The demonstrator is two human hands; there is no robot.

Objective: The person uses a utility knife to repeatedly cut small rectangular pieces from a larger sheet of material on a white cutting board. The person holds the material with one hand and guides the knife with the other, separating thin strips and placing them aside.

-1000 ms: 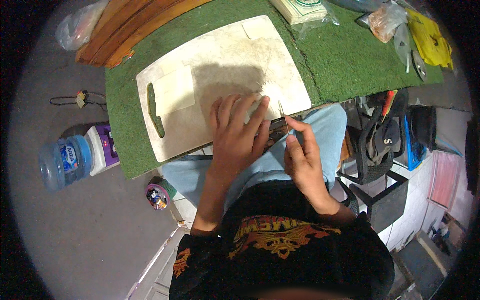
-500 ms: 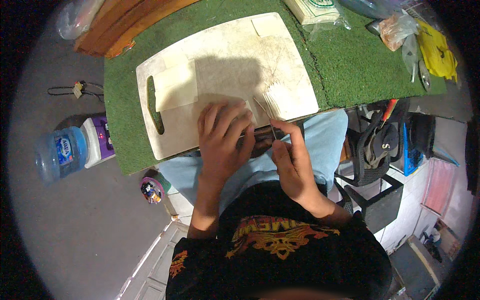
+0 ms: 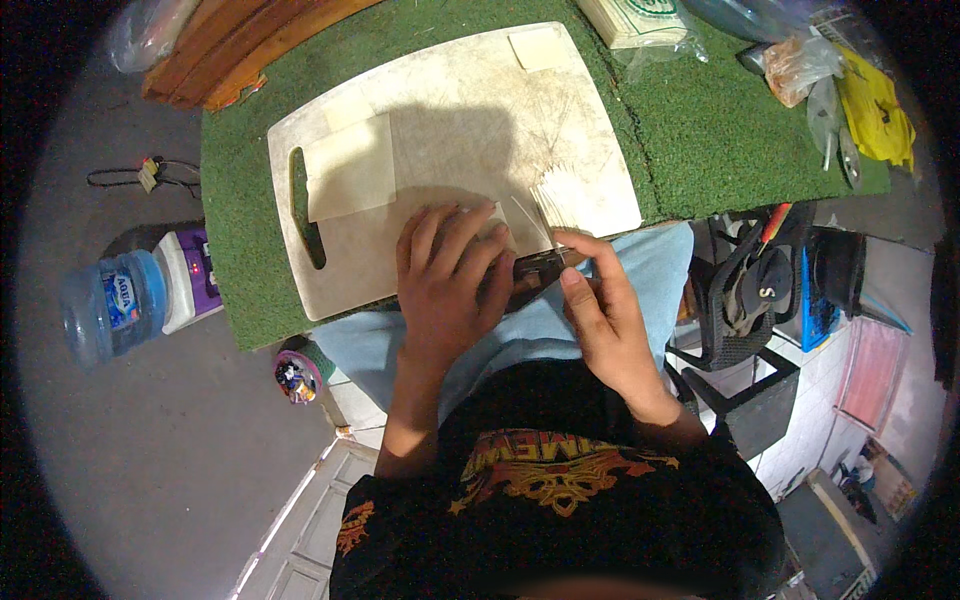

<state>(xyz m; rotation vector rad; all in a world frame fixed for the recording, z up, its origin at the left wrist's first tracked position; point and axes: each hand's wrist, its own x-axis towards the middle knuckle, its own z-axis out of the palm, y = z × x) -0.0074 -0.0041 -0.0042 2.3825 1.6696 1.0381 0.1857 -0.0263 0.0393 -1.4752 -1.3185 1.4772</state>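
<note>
A worn white cutting board lies on green turf-like matting. My left hand rests over its near edge, fingers apart and slightly bent, pressing on a pale thin sheet that shows only beside the fingertips. In a pinch between thumb and forefinger, my right hand holds what looks like a thin-bladed knife, its blade slanting up and left over the board. Beside the blade lies a fanned pile of narrow pale strips. Larger pale sheets lie near the board's handle slot.
Another pale piece sits at the board's far right corner. Beyond it are a wrapped pale stack and a yellow plastic bag. A curved wooden piece stands far left. A blue water bottle is off the left edge.
My right hand has shifted slightly right, and the blade with it. My left hand stays in place on the sheet. The whole view has shifted a little.
</note>
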